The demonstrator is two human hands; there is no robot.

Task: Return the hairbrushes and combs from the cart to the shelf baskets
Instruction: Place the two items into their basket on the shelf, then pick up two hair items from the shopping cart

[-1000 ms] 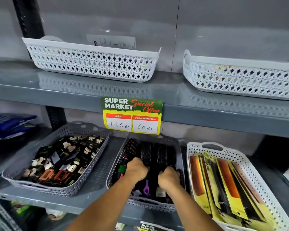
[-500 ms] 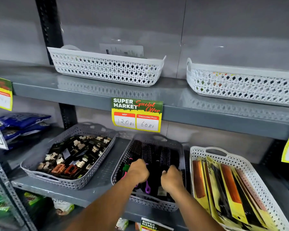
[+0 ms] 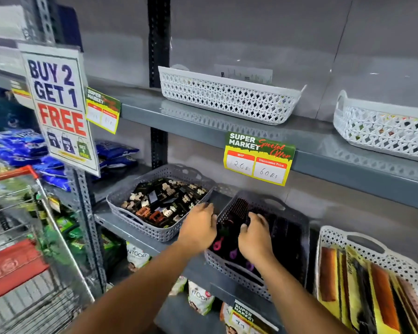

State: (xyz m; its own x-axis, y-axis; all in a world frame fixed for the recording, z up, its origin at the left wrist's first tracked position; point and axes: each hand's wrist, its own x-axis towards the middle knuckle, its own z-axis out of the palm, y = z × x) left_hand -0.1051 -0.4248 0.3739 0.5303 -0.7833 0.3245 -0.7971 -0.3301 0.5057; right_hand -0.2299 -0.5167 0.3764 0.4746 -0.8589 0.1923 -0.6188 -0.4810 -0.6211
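A grey basket [image 3: 234, 273] on the middle shelf holds several black hairbrushes [image 3: 239, 208] with pink and purple handle loops. My left hand [image 3: 198, 227] lies against the basket's left wall, fingers spread, with nothing in it. My right hand [image 3: 253, 235] is inside the basket, its fingers curved down onto the brush heads; a grip cannot be made out. To the right, a white basket [image 3: 396, 259] holds packaged combs [image 3: 377, 285] in yellow cards. At the far left stands the wire cart [image 3: 34, 237] with its red handle [image 3: 10, 175], its contents blurred.
A grey basket of hair clips [image 3: 155, 206] sits just left of my left hand. Two white baskets [image 3: 227, 102] [image 3: 384, 131] stand on the shelf above. A price tag [image 3: 258, 160] hangs from that shelf edge, and a "Buy 2 Get 1 Free" sign [image 3: 58, 109] sticks out at the left post.
The view has swung left, bringing the cart and sign in. My left hand has come out of the brush basket to its left wall and opened its fingers. My right hand stays on the brushes.
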